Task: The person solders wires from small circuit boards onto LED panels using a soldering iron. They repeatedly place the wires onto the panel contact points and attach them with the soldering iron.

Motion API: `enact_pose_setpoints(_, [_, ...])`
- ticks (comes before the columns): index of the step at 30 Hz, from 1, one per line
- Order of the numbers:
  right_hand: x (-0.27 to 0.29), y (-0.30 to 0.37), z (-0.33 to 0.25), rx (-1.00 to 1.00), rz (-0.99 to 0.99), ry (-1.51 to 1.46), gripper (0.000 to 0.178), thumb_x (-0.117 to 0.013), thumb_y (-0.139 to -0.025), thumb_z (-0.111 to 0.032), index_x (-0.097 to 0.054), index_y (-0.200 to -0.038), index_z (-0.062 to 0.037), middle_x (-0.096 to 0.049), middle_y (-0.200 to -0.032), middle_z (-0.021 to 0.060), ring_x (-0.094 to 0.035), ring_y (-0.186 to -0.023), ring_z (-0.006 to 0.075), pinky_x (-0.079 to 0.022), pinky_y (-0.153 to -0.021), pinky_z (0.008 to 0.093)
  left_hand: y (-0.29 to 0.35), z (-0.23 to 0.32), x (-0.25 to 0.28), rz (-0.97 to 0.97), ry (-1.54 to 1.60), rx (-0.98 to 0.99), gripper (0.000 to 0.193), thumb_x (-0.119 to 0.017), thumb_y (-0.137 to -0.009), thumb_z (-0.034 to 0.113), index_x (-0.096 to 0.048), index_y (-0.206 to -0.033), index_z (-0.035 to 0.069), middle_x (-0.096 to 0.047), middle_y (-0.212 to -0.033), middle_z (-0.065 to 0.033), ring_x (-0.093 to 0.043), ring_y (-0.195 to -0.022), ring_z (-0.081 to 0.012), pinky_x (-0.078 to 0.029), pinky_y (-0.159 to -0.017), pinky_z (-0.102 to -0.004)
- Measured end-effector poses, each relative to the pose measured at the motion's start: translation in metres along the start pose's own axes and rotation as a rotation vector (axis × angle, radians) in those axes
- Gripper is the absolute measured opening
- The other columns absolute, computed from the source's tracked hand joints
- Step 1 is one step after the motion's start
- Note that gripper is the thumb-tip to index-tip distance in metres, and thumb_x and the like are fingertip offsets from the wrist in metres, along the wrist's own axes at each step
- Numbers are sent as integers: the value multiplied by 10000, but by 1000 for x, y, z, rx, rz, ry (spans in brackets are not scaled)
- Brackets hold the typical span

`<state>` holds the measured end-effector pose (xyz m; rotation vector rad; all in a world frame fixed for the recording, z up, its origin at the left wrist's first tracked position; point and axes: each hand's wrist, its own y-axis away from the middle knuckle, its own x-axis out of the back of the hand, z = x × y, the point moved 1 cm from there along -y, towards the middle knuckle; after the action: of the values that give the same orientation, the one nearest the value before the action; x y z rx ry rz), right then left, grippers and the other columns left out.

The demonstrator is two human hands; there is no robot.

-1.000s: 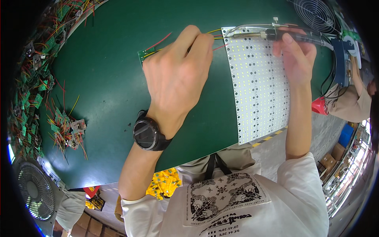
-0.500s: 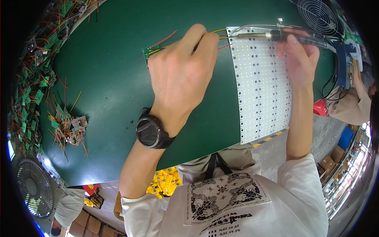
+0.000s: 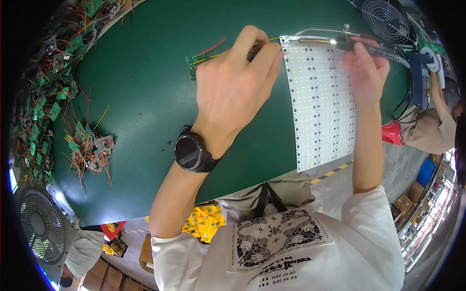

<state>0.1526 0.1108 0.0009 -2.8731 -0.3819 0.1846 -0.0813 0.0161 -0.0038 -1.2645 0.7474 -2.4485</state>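
Note:
My left hand (image 3: 238, 80), with a black watch on the wrist, is closed in a pinch on thin wires. They belong to a small green circuit board (image 3: 192, 68) that sticks out past the knuckles. A yellow wire (image 3: 274, 39) reaches the top left corner of a white LED panel (image 3: 320, 111) covered with rows of small chips. My right hand (image 3: 366, 72), slightly blurred, grips a soldering iron (image 3: 315, 40) with a thin metal feed tube above its barrel. The iron's tip is at that corner, near my left fingertips. My fingers hide the wire ends.
On the green table (image 3: 145, 145), a small heap of wired circuit boards (image 3: 90, 148) lies at left. Many more boards (image 3: 36, 116) line the far left edge. A round fan grille (image 3: 388, 19) and a blue device (image 3: 420, 80) stand at right. Another fan (image 3: 42, 228) is lower left.
My left hand has shifted right with the wires and circuit board, closer to the panel's corner. The iron's tip has moved slightly up. The whole view has shifted a little.

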Motion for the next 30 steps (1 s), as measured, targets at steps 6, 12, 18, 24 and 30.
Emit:
enact_pose_setpoints(6, [2,0,1,-104,9,-64,209,-618,-869,-71,-624,-1031,59,-631,-683,119,-559,-541,158,-400,-495,261,1,3,8,-67,58,-69,95,-716,-782,148,-677,-854,100,-559,-875,25,-482,-511,-126,-392,-450,-270])
enact_pose_setpoints(12, [4,-7,0,-218,87,-163,217,-631,-871,-109,-630,-1014,54,-644,-715,120,-573,-596,163,-418,-546,282,4,1,7,-89,-21,-90,86,-715,-769,134,-663,-826,95,-550,-889,21,-518,-572,-125,-405,-472,-284])
enact_pose_setpoints(18, [6,-15,-2,-293,1,-150,218,-637,-883,-145,-629,-1006,34,-665,-785,122,-585,-629,162,-425,-581,278,-3,2,4,105,-110,-344,155,-711,-758,99,-616,-874,58,-579,-884,-7,-551,-631,-184,-443,-591,-312])
enact_pose_setpoints(24, [13,-8,5,-226,3,-90,210,-641,-880,-137,-630,-1004,32,-671,-787,120,-595,-633,158,-432,-579,279,4,7,-1,-34,-13,-182,132,-690,-785,87,-582,-848,41,-592,-785,-40,-562,-642,-227,-437,-601,-352])
enact_pose_setpoints(30, [14,-8,5,-196,-8,-81,209,-637,-878,-118,-626,-1007,46,-664,-775,123,-596,-624,166,-427,-566,284,4,2,-2,-44,-115,-155,100,-679,-787,84,-590,-820,55,-577,-759,-32,-549,-653,-223,-434,-636,-350])
